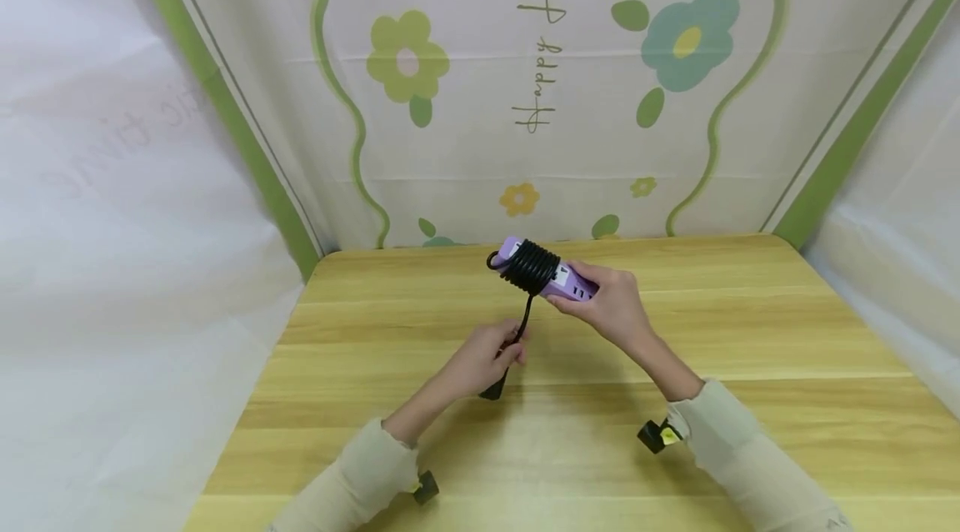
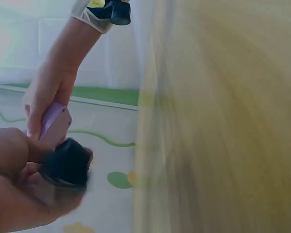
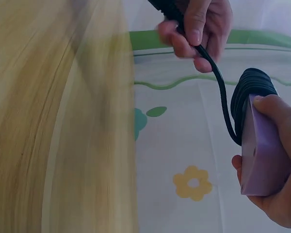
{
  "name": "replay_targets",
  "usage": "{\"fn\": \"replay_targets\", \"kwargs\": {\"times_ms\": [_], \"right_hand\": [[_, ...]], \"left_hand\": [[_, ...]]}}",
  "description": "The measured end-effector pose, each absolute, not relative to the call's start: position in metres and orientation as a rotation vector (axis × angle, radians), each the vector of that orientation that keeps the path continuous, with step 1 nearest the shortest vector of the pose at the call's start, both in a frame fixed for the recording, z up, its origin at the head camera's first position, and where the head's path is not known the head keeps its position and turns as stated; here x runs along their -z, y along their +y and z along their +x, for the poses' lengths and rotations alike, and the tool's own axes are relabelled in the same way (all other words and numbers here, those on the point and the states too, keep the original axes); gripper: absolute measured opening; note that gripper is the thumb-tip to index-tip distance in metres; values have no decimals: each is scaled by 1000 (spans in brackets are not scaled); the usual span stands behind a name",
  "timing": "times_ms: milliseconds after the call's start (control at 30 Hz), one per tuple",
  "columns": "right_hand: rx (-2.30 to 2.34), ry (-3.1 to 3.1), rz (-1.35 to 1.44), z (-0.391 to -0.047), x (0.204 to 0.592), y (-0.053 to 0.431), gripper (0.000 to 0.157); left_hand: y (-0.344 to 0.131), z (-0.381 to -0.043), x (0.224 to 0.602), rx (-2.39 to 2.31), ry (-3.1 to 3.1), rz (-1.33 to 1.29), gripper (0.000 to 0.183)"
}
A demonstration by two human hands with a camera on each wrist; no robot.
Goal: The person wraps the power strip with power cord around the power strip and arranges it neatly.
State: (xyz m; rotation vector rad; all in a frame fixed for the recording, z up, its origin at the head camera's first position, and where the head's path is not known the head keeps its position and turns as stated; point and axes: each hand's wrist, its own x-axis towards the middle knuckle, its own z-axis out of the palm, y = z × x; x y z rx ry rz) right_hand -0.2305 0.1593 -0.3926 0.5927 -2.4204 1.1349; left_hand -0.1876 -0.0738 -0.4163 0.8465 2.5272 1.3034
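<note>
A purple power strip (image 1: 570,285) with white socket faces is held up over the table by my right hand (image 1: 617,303), which grips its near end. Black cord (image 1: 531,267) is wound in several tight turns around the strip's other end, with a small loop sticking out at the far tip. From the coil a short free length runs down to my left hand (image 1: 486,357), whose thumb and fingers pinch it close to the black plug (image 1: 492,389). The plug hangs below that hand, and in the left wrist view it looks large and blurred.
The wooden table (image 1: 570,465) lies under both hands. Behind it hangs a pale cloth (image 1: 480,132) printed with flowers, and white cloth (image 1: 135,265) drapes the left side. Small black cameras (image 1: 651,436) are strapped at the wrists.
</note>
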Motion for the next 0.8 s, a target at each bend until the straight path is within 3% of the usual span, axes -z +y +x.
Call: {"fn": "replay_targets", "kwargs": {"times_ms": [167,500,800], "right_hand": [[-1122,-2461,575,-237,403,155,60],[-941,-2437,631,-245,420,149,57],[-757,-2477,672,-246,436,142,54]], "left_hand": [[-76,-187,421,-1251,2576,848,10],[-70,-181,416,-1380,2474,658,24],[-73,-174,404,-1114,2704,765,13]]}}
